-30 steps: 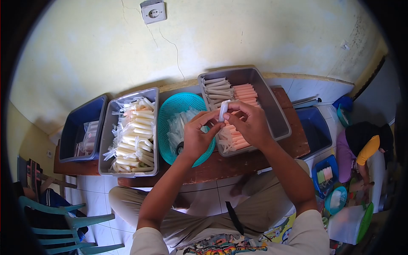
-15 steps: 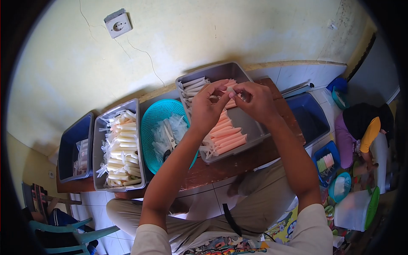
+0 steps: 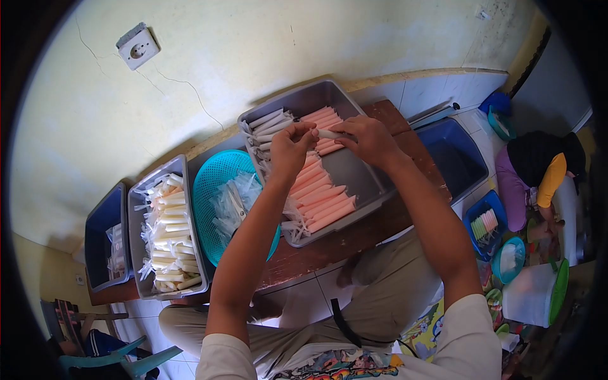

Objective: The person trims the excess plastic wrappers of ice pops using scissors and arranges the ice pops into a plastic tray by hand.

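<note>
Between my two hands, over the grey tray (image 3: 373,204), is a small pale wrapped stick (image 3: 329,134). My left hand (image 3: 293,144) pinches its left end, and my right hand (image 3: 367,139) grips its right end. Below them in the tray lie rows of pink sticks (image 3: 320,199), with greyish sticks (image 3: 269,123) at the upper left. Left of the tray, a turquoise basket (image 3: 206,183) holds clear plastic wrappers (image 3: 225,218) and scissors (image 3: 237,201), whose handles are hidden behind my left forearm.
A grey bin of cream-coloured sticks (image 3: 174,221) and a dark blue bin (image 3: 95,231) stand left on the brown bench (image 3: 285,269). Another blue bin (image 3: 451,158) is right. A person (image 3: 538,168) bends over at far right, near a small blue tub (image 3: 486,212). A green chair (image 3: 120,361) is lower left.
The view has turned, and the bins appear farther left. The stick, upright between my fingers a second ago, now lies roughly level with a hand at each end.
</note>
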Tool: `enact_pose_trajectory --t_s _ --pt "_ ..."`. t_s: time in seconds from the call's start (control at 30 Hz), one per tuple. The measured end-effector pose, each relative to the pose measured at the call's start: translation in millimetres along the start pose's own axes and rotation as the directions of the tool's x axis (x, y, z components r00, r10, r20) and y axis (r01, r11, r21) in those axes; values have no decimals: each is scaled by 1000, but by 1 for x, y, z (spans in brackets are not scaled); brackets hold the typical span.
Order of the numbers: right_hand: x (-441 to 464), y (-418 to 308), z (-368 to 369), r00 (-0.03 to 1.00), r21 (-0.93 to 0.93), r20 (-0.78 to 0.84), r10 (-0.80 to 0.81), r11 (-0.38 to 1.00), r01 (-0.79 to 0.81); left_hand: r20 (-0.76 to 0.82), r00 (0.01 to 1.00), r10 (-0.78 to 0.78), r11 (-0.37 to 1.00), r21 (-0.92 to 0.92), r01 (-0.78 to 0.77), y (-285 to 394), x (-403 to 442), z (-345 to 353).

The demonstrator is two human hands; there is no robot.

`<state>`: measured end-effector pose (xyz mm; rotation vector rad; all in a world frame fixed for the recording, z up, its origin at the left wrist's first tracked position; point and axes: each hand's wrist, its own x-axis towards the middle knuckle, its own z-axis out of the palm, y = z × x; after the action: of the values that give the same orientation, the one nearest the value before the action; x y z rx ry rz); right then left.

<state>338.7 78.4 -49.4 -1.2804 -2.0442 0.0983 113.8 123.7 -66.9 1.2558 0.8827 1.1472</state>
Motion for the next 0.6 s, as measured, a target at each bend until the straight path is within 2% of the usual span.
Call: enact_pose_trajectory --t_s 0.07,0.1,0.17,0.2,0.27,0.3,0.37,0.4,0.5,0.57,0.6 --pt "-2 -1 3 999 -134 30 -10 991 14 29 998 54 895 442 -61 -5 4 -5" --pt "-3 0 5 1000 -134 30 -7 991 11 32 998 52 895 442 -61 -7 3 -5" --pt "-4 5 13 998 -227 64 25 974 -10 118 975 187 734 644 -218 -9 1 -4" --pt "-5 9 17 998 -227 64 28 974 -12 119 975 185 733 644 -218 -10 1 -4" --pt "-7 19 23 993 -329 113 22 944 16 173 969 179 614 750 -247 -14 0 -1" --pt "-7 21 25 993 -328 116 24 944 16 171 969 177 616 749 -244 -21 2 -1" --pt "-8 25 29 990 -380 143 15 924 41 287 913 291 540 738 -404 -34 6 -3" --pt "-7 29 33 989 -379 146 13 924 43 285 913 291 541 738 -403 -35 6 -3" --pt "-7 34 43 987 -394 161 20 918 46 333 911 245 486 771 -412 -39 -1 -3" --pt "-5 31 47 963 -418 239 125 908 -14 368 916 162 325 856 -401 -42 -4 0" --pt "-5 32 49 963 -418 240 124 908 -12 366 916 164 326 856 -400 -43 -4 1"
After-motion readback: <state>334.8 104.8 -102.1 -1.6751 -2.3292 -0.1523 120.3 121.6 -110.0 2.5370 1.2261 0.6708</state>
